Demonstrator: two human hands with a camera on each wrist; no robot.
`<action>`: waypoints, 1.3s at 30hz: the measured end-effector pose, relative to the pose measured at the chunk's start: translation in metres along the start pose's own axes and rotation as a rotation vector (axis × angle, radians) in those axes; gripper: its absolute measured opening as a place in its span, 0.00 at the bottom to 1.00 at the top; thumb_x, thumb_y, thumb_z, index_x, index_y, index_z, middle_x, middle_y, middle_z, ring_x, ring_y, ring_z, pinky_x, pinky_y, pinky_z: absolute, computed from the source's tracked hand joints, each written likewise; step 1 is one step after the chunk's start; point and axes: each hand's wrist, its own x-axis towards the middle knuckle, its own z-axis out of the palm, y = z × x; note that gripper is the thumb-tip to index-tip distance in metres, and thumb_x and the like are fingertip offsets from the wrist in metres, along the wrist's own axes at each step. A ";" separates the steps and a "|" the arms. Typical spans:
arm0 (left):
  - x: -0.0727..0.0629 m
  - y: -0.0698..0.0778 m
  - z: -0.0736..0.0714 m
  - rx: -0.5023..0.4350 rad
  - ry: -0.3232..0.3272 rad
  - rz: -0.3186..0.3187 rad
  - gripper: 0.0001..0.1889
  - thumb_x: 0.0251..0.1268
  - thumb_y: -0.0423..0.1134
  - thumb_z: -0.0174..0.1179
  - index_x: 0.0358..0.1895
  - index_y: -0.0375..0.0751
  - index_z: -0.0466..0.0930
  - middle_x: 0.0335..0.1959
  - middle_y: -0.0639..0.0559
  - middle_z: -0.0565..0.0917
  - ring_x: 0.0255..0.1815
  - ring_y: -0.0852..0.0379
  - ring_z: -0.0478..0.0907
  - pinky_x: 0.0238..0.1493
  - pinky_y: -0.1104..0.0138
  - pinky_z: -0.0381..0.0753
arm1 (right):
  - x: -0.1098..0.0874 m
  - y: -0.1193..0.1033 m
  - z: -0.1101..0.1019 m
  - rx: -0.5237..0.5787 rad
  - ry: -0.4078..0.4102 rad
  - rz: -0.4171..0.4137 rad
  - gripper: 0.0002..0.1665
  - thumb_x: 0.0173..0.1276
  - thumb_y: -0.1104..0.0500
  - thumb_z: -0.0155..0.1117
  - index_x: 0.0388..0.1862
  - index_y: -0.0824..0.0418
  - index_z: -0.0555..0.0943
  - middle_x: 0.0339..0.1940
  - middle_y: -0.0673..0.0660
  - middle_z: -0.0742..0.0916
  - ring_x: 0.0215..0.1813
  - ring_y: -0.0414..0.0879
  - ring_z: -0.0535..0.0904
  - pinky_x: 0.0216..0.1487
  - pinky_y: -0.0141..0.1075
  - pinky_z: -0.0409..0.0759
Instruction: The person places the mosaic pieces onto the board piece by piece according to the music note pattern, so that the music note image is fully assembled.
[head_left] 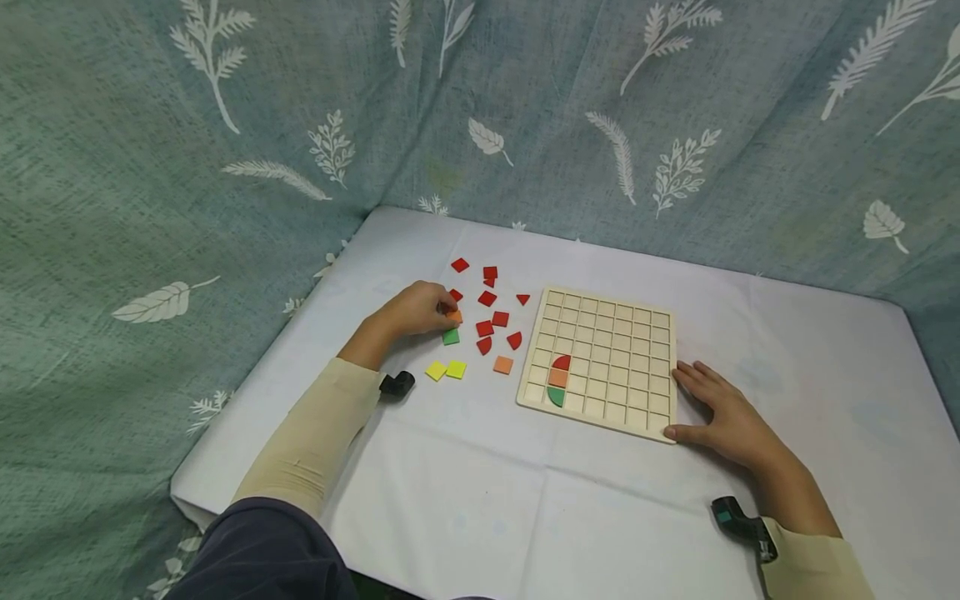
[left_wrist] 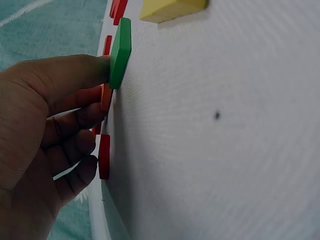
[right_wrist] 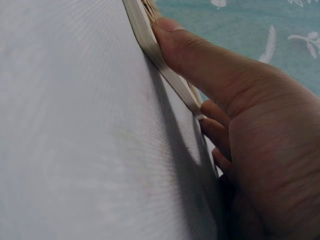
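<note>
In the head view my left hand (head_left: 417, 309) reaches among loose tiles at the left. Its thumb and index finger are at an orange square tile (head_left: 454, 317), pinching it low over the cloth. A green tile (head_left: 451, 337) lies just below the thumb; in the left wrist view this green tile (left_wrist: 120, 54) partly hides the thumb tip. My right hand (head_left: 726, 417) rests at the near right corner of a pale wooden grid board (head_left: 600, 421), fingers along its right edge. In the right wrist view the thumb (right_wrist: 195, 52) lies on the board's rim.
Several red tiles (head_left: 500, 319) lie between the left hand and the board. Two yellow tiles (head_left: 456, 369) and another orange tile (head_left: 503, 365) lie nearer. The board holds a red quarter-round (head_left: 561, 362), an orange square (head_left: 558, 378) and a green quarter-round (head_left: 556, 396) in one column.
</note>
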 end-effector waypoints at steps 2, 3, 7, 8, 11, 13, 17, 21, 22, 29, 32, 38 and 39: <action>0.000 0.000 0.000 -0.002 -0.002 -0.006 0.18 0.57 0.46 0.70 0.48 0.40 0.85 0.40 0.52 0.81 0.43 0.51 0.73 0.50 0.58 0.75 | 0.000 0.000 0.000 0.003 0.002 -0.005 0.65 0.48 0.33 0.75 0.77 0.62 0.58 0.76 0.63 0.61 0.77 0.61 0.44 0.64 0.68 0.49; 0.000 0.000 0.000 0.001 -0.002 -0.006 0.18 0.57 0.46 0.70 0.48 0.41 0.85 0.40 0.52 0.81 0.43 0.51 0.73 0.50 0.58 0.75 | 0.000 0.000 0.000 0.004 0.004 -0.008 0.65 0.48 0.33 0.75 0.77 0.62 0.58 0.76 0.63 0.61 0.77 0.61 0.45 0.64 0.69 0.49; 0.001 0.000 0.000 0.006 0.006 0.022 0.17 0.58 0.45 0.70 0.48 0.41 0.85 0.39 0.53 0.81 0.43 0.52 0.73 0.50 0.58 0.75 | 0.000 0.000 -0.001 0.009 0.009 -0.019 0.64 0.49 0.34 0.75 0.77 0.62 0.58 0.76 0.63 0.61 0.77 0.61 0.45 0.63 0.69 0.50; 0.002 0.000 0.000 0.009 0.008 0.035 0.17 0.58 0.45 0.70 0.48 0.42 0.85 0.39 0.53 0.81 0.42 0.52 0.73 0.50 0.59 0.75 | -0.001 -0.001 -0.002 0.011 0.008 -0.021 0.64 0.49 0.34 0.75 0.77 0.62 0.58 0.76 0.63 0.61 0.77 0.61 0.45 0.63 0.69 0.50; 0.002 0.002 0.001 0.008 0.009 0.069 0.16 0.58 0.45 0.70 0.47 0.42 0.85 0.40 0.53 0.81 0.42 0.52 0.74 0.49 0.59 0.75 | -0.001 0.000 -0.002 0.007 0.006 -0.020 0.64 0.49 0.34 0.75 0.77 0.62 0.58 0.76 0.63 0.61 0.77 0.61 0.45 0.63 0.69 0.50; 0.002 0.003 0.002 0.004 0.012 0.086 0.16 0.57 0.45 0.70 0.47 0.43 0.86 0.42 0.53 0.81 0.42 0.53 0.73 0.48 0.60 0.75 | -0.001 0.000 -0.001 0.003 0.004 -0.019 0.64 0.49 0.33 0.74 0.77 0.62 0.58 0.76 0.63 0.61 0.77 0.61 0.45 0.63 0.69 0.50; -0.002 0.008 0.002 -0.001 0.022 0.099 0.15 0.56 0.44 0.71 0.46 0.44 0.86 0.43 0.53 0.81 0.42 0.53 0.73 0.47 0.60 0.75 | -0.002 0.000 -0.002 0.004 0.005 -0.015 0.64 0.49 0.34 0.75 0.77 0.61 0.57 0.76 0.63 0.61 0.77 0.61 0.45 0.63 0.69 0.50; -0.011 0.013 0.003 0.008 0.017 0.114 0.14 0.55 0.45 0.72 0.44 0.47 0.86 0.39 0.56 0.81 0.41 0.53 0.72 0.45 0.61 0.75 | -0.002 0.000 -0.002 0.006 0.009 -0.020 0.64 0.49 0.35 0.76 0.77 0.61 0.57 0.76 0.63 0.61 0.77 0.61 0.45 0.63 0.69 0.50; -0.014 0.015 0.004 0.007 0.008 0.123 0.14 0.55 0.45 0.72 0.44 0.47 0.86 0.39 0.57 0.81 0.41 0.54 0.73 0.44 0.61 0.75 | -0.001 0.000 -0.002 0.009 0.009 -0.022 0.64 0.49 0.35 0.75 0.77 0.61 0.57 0.76 0.64 0.61 0.77 0.61 0.45 0.63 0.69 0.50; -0.035 0.027 0.012 0.046 -0.053 0.201 0.16 0.52 0.49 0.74 0.44 0.50 0.86 0.41 0.61 0.80 0.41 0.57 0.73 0.45 0.63 0.76 | -0.002 -0.002 -0.004 0.015 0.000 -0.017 0.64 0.50 0.34 0.75 0.77 0.61 0.57 0.76 0.63 0.60 0.77 0.61 0.45 0.62 0.70 0.50; -0.043 0.029 0.014 0.047 -0.062 0.214 0.17 0.50 0.50 0.75 0.44 0.51 0.87 0.40 0.61 0.80 0.41 0.57 0.73 0.46 0.63 0.76 | -0.001 -0.002 -0.004 0.007 0.003 -0.015 0.64 0.49 0.34 0.75 0.77 0.61 0.57 0.76 0.63 0.60 0.77 0.61 0.45 0.62 0.70 0.50; -0.053 0.029 0.019 0.024 -0.101 0.217 0.18 0.46 0.51 0.77 0.42 0.51 0.87 0.39 0.62 0.80 0.40 0.59 0.74 0.45 0.65 0.75 | -0.001 0.000 -0.002 0.003 0.016 -0.018 0.64 0.49 0.35 0.76 0.77 0.62 0.58 0.76 0.63 0.61 0.77 0.61 0.45 0.62 0.69 0.50; -0.055 0.028 0.020 0.028 -0.106 0.213 0.19 0.45 0.51 0.77 0.42 0.51 0.87 0.39 0.62 0.80 0.40 0.59 0.74 0.44 0.65 0.75 | -0.001 0.000 -0.001 0.007 0.012 -0.021 0.64 0.49 0.35 0.76 0.77 0.61 0.58 0.76 0.63 0.61 0.77 0.60 0.45 0.63 0.69 0.50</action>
